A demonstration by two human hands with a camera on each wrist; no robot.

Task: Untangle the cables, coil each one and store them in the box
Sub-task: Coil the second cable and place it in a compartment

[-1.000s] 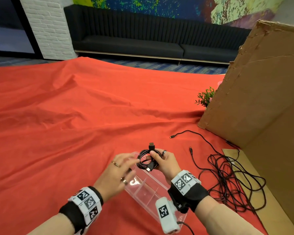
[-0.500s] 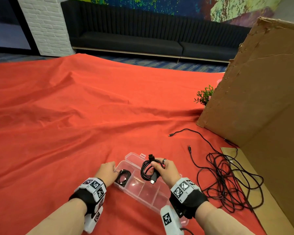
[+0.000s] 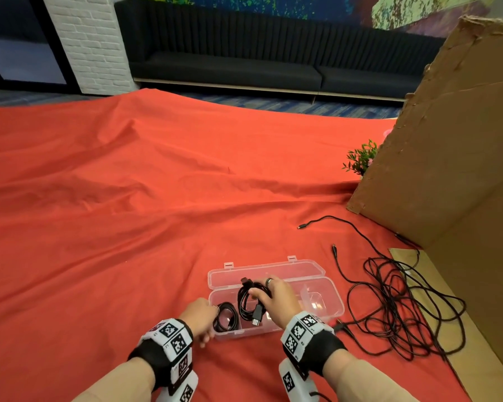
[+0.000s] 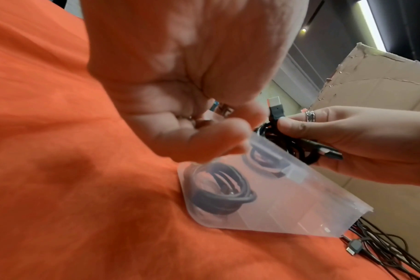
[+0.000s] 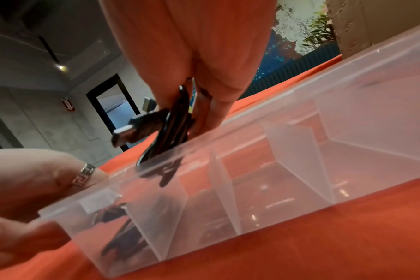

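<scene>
Two hands, two coiled cables, one box

Both forearms bare, entering from the lower edge of the head view. Left wristband: black fabric strap carrying white blocks printed with black square fiducial markers; a white camera pod with one more marker hangs below it. Right wristband: same build, white pod under it, thin black lead leaving the pod at bottom centre. Right hand wears a dark band ring. Left hand wears a silver ring with key-pattern.
</scene>
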